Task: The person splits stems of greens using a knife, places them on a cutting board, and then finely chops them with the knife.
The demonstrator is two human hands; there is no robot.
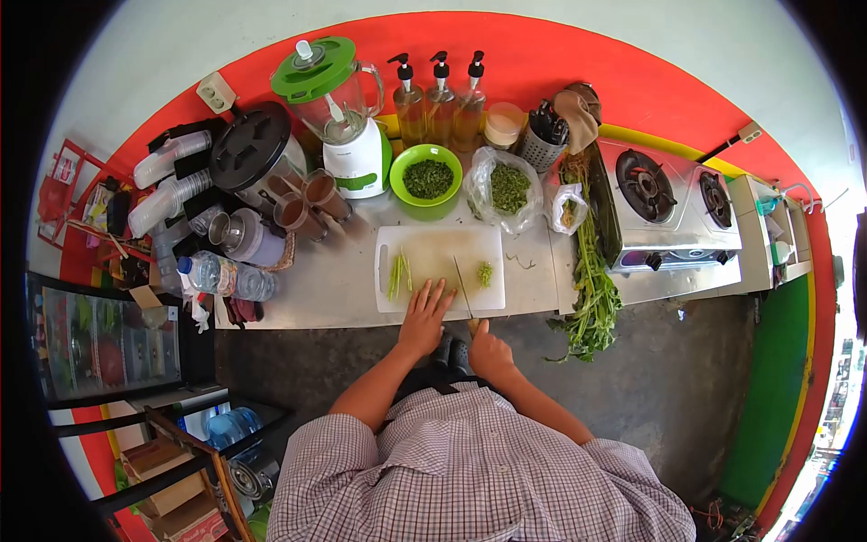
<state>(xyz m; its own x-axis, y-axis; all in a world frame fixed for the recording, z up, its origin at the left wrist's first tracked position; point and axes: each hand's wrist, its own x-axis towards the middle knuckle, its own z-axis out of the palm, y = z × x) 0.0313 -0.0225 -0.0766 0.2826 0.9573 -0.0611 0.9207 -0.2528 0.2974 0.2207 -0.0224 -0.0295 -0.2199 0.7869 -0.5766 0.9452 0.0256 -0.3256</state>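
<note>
A white cutting board (440, 244) lies at the counter's front edge. My left hand (426, 316) rests on its lower edge, fingers spread, just right of some thin green stalks (398, 274). My right hand (490, 350) is closed around the handle of a knife (462, 285), whose blade points away from me over the board. Right of the blade sits a small pile of chopped green pieces (485, 274). Behind the board stand a green bowl of chopped leaves (427, 188) and a clear plastic bag of chopped greens (508, 190).
Long leafy stalks (589, 298) hang over the counter edge, left of a gas stove (677, 212). A blender (348, 135), pump bottles (440, 108) and a utensil holder (542, 147) line the back. Brown cups (293, 215) and a water bottle (228, 276) stand or lie at left.
</note>
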